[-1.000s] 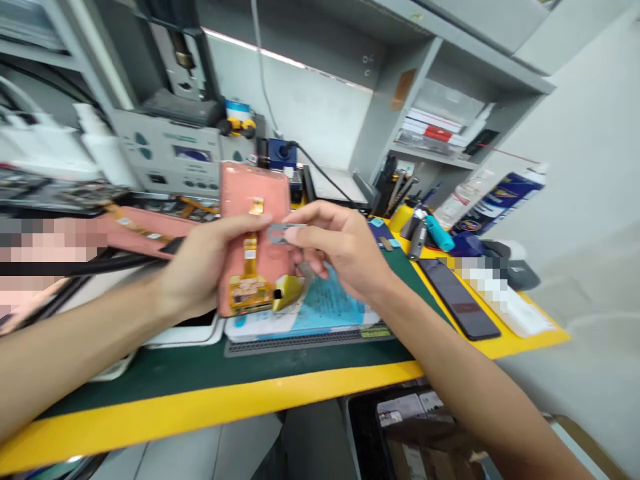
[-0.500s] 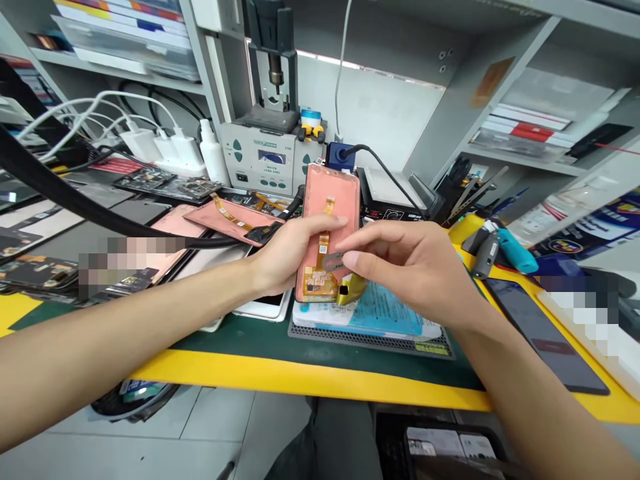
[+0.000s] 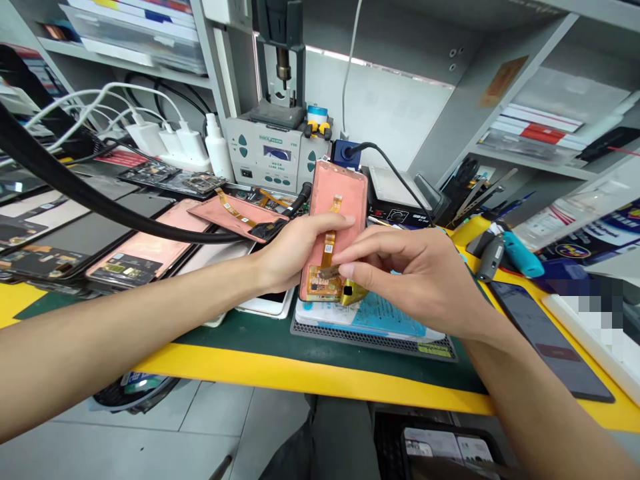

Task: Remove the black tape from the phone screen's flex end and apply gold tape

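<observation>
A copper-pink phone screen panel [image 3: 340, 183] stands tilted above the blue-and-white booklet, its back towards me. My left hand [image 3: 295, 250] is wrapped round its left side, thumb across the back. An orange flex cable [image 3: 329, 248] runs down to the circuit area [image 3: 323, 283] at the panel's lower end. My right hand [image 3: 405, 270] pinches a small thin metal blade [image 3: 329, 272] between thumb and fingers, and the blade lies over the upper part of that circuit area. A shiny yellow piece [image 3: 353, 291] sticks out at the panel's lower right corner.
Opened phones and panels [image 3: 145, 233] lie at the left under a thick black hose [image 3: 100, 200]. Behind stands a grey soldering station [image 3: 275, 157]. The booklet [image 3: 390, 317] rests on a mesh pad [image 3: 370, 339]. A dark phone [image 3: 550, 340] lies at the right.
The blade in my right hand has moved down from beside the cable onto the circuit area. My left hand still grips the panel. The whole view has shifted slightly.
</observation>
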Motion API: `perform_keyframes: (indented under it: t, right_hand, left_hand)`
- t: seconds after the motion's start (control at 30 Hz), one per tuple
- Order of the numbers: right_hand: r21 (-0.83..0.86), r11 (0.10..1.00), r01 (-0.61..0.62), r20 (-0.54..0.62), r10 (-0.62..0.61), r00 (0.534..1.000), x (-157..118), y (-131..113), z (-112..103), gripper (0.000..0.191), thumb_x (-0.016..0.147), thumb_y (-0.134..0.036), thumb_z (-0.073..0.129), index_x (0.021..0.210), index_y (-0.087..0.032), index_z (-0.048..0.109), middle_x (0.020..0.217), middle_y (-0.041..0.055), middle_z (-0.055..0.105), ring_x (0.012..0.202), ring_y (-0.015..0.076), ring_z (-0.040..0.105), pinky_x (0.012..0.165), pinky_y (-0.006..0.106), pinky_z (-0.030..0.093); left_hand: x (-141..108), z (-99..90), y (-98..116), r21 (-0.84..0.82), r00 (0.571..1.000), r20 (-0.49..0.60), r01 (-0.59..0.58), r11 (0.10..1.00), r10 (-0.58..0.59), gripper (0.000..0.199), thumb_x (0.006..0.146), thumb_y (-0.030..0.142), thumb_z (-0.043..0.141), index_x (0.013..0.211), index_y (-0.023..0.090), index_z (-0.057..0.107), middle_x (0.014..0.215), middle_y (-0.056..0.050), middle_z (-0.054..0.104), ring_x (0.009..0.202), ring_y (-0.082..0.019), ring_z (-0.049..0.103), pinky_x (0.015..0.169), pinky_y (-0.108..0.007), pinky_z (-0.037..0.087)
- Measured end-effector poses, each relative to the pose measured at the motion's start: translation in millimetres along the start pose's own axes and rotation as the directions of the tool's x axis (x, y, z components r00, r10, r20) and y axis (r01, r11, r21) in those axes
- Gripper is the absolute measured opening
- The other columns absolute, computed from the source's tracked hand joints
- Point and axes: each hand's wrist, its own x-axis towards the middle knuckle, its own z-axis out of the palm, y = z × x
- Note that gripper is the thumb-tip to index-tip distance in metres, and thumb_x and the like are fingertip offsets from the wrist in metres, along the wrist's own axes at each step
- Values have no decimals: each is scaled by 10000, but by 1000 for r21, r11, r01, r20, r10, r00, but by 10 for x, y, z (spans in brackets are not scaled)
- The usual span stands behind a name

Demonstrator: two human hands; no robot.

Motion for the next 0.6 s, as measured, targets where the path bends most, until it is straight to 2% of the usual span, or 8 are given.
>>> perform_keyframes:
  t: [0.1, 0.2, 0.33, 0.6]
  right_hand:
    - [6, 1000, 28, 10, -28, 1000, -2, 6, 7, 129, 888, -147, 684, 914, -197, 800, 900, 47, 759, 773, 168, 660, 615, 291, 487]
    - [2, 1000, 23, 21, -23, 1000, -3, 4, 13, 124, 886, -141, 689, 925, -179, 800, 830, 37, 736, 693, 142, 615, 568, 277, 460]
    - [-4, 1000, 1, 21, -1, 1000, -2, -8, 20, 123, 890, -157, 689, 942, -174, 800, 736, 10, 681, 574, 101, 495, 492, 260, 379]
    - [-29, 999, 22, 16, -22, 1000, 3, -20, 31, 119, 882, -109, 681, 918, -141, 791, 666, -28, 598, 547, 72, 414, 489, 244, 343]
  left_hand:
    - [3, -5, 0, 14, 1000, 23, -2, 1000, 2, 227, 863, 274, 566, 719, 137, 677, 746, -79, 719, 676, -199, 658, 660, -304, 495]
    - [6, -13, -3, 17, 998, 70, 4, 1000, -5, 274, 890, 282, 536, 702, 136, 672, 730, -83, 715, 676, -196, 656, 661, -299, 499]
    - [0, -15, -12, 18, 999, 52, 6, 1000, -7, 276, 890, 282, 543, 693, 136, 671, 716, -69, 694, 678, -191, 653, 659, -293, 496]
    - [1, -11, -9, 39, 999, 45, -4, 999, 2, 268, 867, 299, 563, 700, 129, 686, 714, -70, 687, 716, -219, 673, 679, -318, 521]
